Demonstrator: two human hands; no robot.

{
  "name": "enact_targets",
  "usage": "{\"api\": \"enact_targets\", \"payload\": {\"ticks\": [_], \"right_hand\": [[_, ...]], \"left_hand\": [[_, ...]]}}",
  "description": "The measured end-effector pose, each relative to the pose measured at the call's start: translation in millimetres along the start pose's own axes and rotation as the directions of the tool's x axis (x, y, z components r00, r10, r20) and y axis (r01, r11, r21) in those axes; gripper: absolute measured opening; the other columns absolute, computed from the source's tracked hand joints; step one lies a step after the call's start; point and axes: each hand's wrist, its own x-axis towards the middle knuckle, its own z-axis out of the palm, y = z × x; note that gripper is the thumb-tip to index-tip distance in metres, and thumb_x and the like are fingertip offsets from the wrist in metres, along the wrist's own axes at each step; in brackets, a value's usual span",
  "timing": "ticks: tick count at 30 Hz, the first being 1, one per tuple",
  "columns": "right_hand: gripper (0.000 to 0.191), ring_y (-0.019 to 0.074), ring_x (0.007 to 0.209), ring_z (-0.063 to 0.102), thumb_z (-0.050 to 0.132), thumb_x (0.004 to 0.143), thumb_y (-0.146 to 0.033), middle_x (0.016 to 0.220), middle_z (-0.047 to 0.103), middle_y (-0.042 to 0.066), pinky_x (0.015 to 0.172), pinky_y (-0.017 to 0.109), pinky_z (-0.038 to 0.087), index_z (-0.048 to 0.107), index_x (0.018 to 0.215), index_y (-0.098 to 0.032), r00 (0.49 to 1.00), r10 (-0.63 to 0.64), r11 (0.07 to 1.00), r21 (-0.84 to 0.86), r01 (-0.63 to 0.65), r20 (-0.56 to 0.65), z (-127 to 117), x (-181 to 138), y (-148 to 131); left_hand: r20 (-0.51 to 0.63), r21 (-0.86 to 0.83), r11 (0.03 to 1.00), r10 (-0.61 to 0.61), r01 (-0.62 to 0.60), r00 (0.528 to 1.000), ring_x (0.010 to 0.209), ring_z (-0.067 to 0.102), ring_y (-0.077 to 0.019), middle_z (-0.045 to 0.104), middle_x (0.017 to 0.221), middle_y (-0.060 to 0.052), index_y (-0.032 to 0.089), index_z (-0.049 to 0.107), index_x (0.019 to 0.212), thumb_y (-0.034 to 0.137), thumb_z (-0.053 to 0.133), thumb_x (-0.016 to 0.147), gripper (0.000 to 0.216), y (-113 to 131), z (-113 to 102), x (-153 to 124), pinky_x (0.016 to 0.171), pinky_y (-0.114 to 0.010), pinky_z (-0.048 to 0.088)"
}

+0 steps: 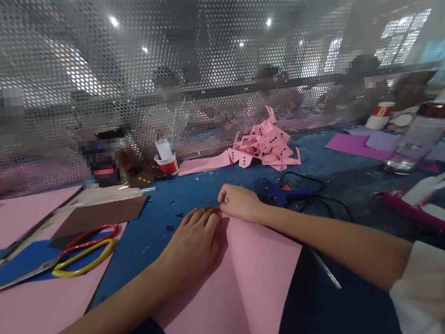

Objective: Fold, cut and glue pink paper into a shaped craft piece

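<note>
A large pink sheet of paper (255,281) lies in front of me with a crease down its middle, its right half lifted off the table. My left hand (194,242) rests on the left half near the far edge, palm down, fingers laid over the paper. Touching its fingertips, my right hand (240,202) is curled closed at the far end of the crease, on the paper's edge. Its fingertips are partly hidden. Just right of that hand is a blue glue gun (288,194) with a black cord.
Scissors (83,252) with red and yellow handles lie left on coloured sheets. Cut pink paper pieces (264,143) are heaped at the back beside a paper cup (166,164). To the right stand a clear jar (415,145) and a magenta power strip (424,211). A perforated metal screen (211,66) borders the table.
</note>
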Motion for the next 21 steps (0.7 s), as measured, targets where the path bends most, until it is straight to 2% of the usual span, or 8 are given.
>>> {"api": "enact_targets", "payload": {"ticks": [7, 16, 21], "right_hand": [[0.022, 0.0195, 0.089, 0.067, 0.061, 0.077, -0.022, 0.098, 0.075, 0.000, 0.069, 0.027, 0.041, 0.067, 0.098, -0.026, 1.000, -0.004, 1.000, 0.004, 0.004, -0.001, 0.0, -0.8, -0.2], [0.022, 0.0195, 0.088, 0.067, 0.061, 0.076, -0.023, 0.096, 0.075, 0.000, 0.069, 0.028, 0.040, 0.066, 0.097, -0.026, 1.000, 0.000, 1.000, 0.008, 0.001, -0.013, 1.8, -0.2, 0.2], [0.022, 0.0193, 0.088, 0.067, 0.062, 0.077, -0.023, 0.096, 0.075, 0.000, 0.070, 0.028, 0.041, 0.067, 0.097, -0.026, 1.000, 0.004, 1.000, 0.011, -0.004, -0.012, 1.7, -0.5, 0.2]], "left_hand": [[0.030, 0.011, 1.000, -0.001, 0.001, 1.000, 0.129, 0.052, -0.0319, 0.060, 0.136, -0.017, 0.014, 0.056, 0.120, 0.012, 0.044, 0.087, 0.035, -0.9, 0.8, -0.4, 0.112, -0.054, 0.040], [0.059, 0.024, 1.000, -0.021, 0.020, 0.998, 0.127, 0.053, -0.0321, 0.062, 0.130, -0.017, 0.014, 0.058, 0.116, 0.011, 0.045, 0.087, 0.031, -0.3, 1.2, 1.1, 0.111, -0.052, 0.040], [0.045, 0.014, 1.000, -0.015, 0.014, 0.999, 0.127, 0.053, -0.0314, 0.061, 0.132, -0.017, 0.015, 0.057, 0.117, 0.011, 0.044, 0.088, 0.032, -1.6, 2.0, -0.2, 0.111, -0.052, 0.040]]}}
